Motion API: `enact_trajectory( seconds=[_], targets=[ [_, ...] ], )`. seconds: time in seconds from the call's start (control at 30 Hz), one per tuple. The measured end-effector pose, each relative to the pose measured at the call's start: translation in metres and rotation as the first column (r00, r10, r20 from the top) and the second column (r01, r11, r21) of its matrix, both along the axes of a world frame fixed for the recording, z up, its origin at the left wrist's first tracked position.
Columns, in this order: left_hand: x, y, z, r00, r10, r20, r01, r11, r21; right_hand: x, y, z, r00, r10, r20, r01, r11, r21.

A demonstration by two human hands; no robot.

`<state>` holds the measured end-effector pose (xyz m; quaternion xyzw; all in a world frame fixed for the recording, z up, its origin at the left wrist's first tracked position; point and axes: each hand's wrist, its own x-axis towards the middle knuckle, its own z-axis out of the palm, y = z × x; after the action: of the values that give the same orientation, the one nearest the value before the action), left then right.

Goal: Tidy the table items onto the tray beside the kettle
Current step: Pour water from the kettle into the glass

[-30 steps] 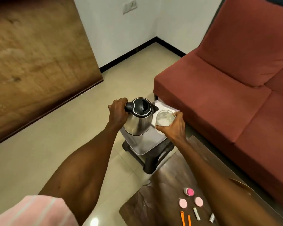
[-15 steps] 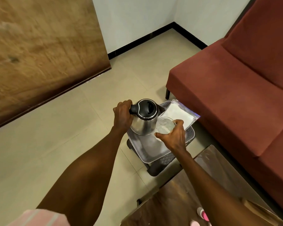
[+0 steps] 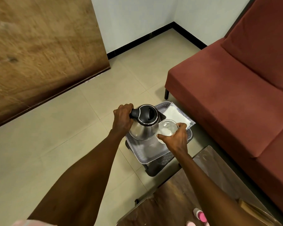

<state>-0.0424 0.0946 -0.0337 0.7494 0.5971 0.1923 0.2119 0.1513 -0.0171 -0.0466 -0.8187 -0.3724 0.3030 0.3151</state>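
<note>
Glass [image 3: 167, 128]: one clear, round drinking glass is seen from above, its base pale; it is held over the right part of the tray, just right of the kettle body.
Right hand [image 3: 176, 138]: the fingers and thumb are clamped around the near side of the glass wall; the rim is left uncovered.
Kettle [image 3: 144, 123]: one is counted, with a rounded, polished steel body, a black domed lid and a black handle projecting to the left; it is seen over the far left part of the tray, though whether its base rests there cannot be told.
Left hand [image 3: 122, 118]: it is closed around the kettle handle, with the knuckles turned up.
Tray [image 3: 147, 154]: one grey rectangular plastic tray with rounded corners and a perforated wall is set on a dark stand, below both grips.
Packet [image 3: 178, 117]: one flat, clear plastic packet with white contents lies beyond the held glass, at the tray's far right corner.
Table [image 3: 178, 201]: one dark wood-grain top under a glossy sheet is seen nearer than the right wrist.
Pink items [image 3: 200, 215]: three small pink and white pieces are counted at the table's near edge, cut off by the frame.
Sofa [image 3: 235, 88]: one, upholstered in rust-red fabric, stands right of the tray.
Floor [image 3: 64, 136]: beige tiles.
</note>
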Motion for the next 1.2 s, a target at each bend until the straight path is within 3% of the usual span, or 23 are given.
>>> enact_trajectory(
  seconds=[0.77,0.93,1.2],
  targets=[
    [0.006,-0.009,-0.041,1.000,0.003,-0.029,-0.005,0.996,-0.085,0.016,-0.024,-0.037,0.999,-0.041,-0.005,0.041,0.998,-0.056],
    [0.008,-0.012,-0.037,0.986,-0.010,-0.168,-0.007,0.995,-0.096,0.015,-0.027,-0.033,0.999,-0.046,-0.008,0.045,0.998,-0.036],
    [0.044,-0.045,-0.007,0.907,-0.261,-0.330,0.276,0.961,-0.001,0.018,-0.043,-0.004,0.997,-0.070,-0.016,0.071,0.997,0.014]
  ],
)
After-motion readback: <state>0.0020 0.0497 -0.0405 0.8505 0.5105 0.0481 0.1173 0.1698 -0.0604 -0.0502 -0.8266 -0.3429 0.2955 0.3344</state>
